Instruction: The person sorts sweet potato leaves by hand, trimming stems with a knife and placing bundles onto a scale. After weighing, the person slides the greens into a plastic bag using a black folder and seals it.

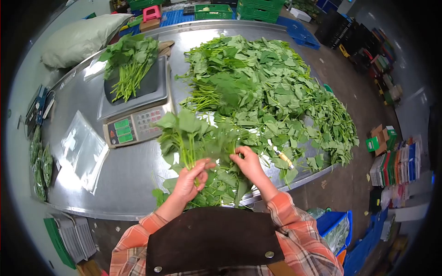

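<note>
A bunch of leafy green stems (186,138) stands upright in my left hand (189,181), its fingers curled round the stem ends. Just to the right, my right hand (247,162) pinches more greens (226,140), blurred by motion. A large heap of the same greens (262,83) covers the table beyond my hands, and loose leaves (216,186) lie below them. On the digital scale (138,124) at the left rests another bunch (130,69). Clear plastic bags (82,149) lie flat left of the scale. A yellow-handled tool (284,159) sits among leaves at the right.
The metal table (124,184) has a raised rim. A large pale sack (83,39) is at the back left, with green crates (213,12) behind the table. A blue bin (335,223) stands on the floor at the lower right, near stacked crates (397,165).
</note>
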Action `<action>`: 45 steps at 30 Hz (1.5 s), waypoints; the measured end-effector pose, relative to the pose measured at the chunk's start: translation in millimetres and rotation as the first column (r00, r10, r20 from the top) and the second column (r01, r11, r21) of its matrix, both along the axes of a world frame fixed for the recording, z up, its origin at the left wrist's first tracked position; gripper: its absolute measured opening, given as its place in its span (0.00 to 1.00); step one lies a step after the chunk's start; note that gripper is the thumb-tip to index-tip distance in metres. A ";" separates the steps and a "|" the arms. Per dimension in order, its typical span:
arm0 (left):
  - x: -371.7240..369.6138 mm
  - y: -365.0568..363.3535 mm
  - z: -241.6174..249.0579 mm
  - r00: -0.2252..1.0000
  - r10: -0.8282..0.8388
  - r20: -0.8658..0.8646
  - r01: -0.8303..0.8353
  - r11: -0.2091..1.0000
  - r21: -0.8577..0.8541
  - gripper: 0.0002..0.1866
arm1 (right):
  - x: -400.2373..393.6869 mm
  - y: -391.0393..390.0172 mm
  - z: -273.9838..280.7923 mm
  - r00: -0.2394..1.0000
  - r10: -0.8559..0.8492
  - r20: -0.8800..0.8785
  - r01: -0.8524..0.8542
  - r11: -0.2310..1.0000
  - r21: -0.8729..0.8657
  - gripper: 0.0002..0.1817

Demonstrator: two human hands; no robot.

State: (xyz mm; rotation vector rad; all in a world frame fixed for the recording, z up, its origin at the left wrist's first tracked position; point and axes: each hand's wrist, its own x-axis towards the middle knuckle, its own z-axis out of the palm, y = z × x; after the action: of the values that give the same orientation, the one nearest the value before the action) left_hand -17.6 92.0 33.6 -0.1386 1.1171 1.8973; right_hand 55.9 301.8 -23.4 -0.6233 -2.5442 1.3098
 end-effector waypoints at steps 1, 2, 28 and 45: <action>-0.7 1.9 -4.9 0.999 -0.019 -0.045 0.018 1.000 -0.024 0.13 | 2.2 -11.3 17.8 0.996 0.084 0.013 -0.084 0.996 0.010 0.13; -1.4 4.5 -6.4 0.995 -0.036 -0.091 0.032 0.998 -0.051 0.13 | 3.6 -22.5 33.9 0.985 0.169 0.024 -0.169 0.985 0.017 0.13; -17.3 -18.0 46.0 0.977 -0.160 -0.144 0.165 0.986 0.024 0.10 | -10.2 -49.2 105.4 0.736 0.667 0.115 -0.452 0.611 -0.650 0.29; -59.5 -60.3 23.1 0.921 0.247 -0.302 -0.327 0.910 -0.254 0.12 | 40.0 22.5 73.6 0.982 0.104 0.161 -0.177 0.811 0.557 0.30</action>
State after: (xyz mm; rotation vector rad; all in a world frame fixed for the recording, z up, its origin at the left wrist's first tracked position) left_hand -77.1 31.7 56.7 -0.2375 1.6448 2.0352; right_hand 95.9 324.4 50.1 -0.3972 -2.9198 0.4786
